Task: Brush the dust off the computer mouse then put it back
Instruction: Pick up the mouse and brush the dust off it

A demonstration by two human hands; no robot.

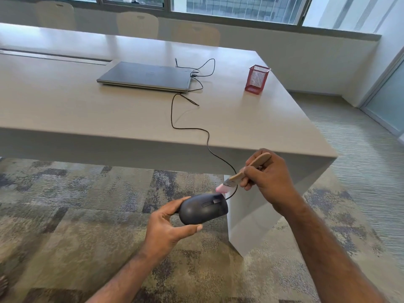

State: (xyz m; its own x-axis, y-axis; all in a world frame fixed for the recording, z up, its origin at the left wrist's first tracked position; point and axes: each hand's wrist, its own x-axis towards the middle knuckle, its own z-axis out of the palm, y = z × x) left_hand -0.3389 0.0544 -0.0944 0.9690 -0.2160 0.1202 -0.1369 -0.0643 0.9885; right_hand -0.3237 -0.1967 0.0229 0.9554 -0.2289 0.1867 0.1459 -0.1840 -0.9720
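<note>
In front of the bench corner, above the patterned carpet: right hand (267,178) curled around the pale wooden handle of a small brush with pink bristles (244,172), fingers wrapped on the handle, bristle tip lowered to the front edge of the dark grey plastic computer mouse (203,208), touching it or nearly so; not possible to tell exactly because of blur. Left hand (168,226) gripping the mouse from the rear, thumb under the near side, fingers behind the far side, buttons and scroll wheel turned up to the camera. Mouse therefore off the bench, held low and between both hands, just under the brush.

By judgement: brushing in progress, mouse already lifted, return to the bench not yet done. No dust visible at this size, so not clear how much cleaning remains.

Further out: thin black cable (185,127) running from the mouse up over the edge of the grey bench (65,110) to a closed grey laptop (144,76); red mesh pen holder (256,79) well apart to the right.
</note>
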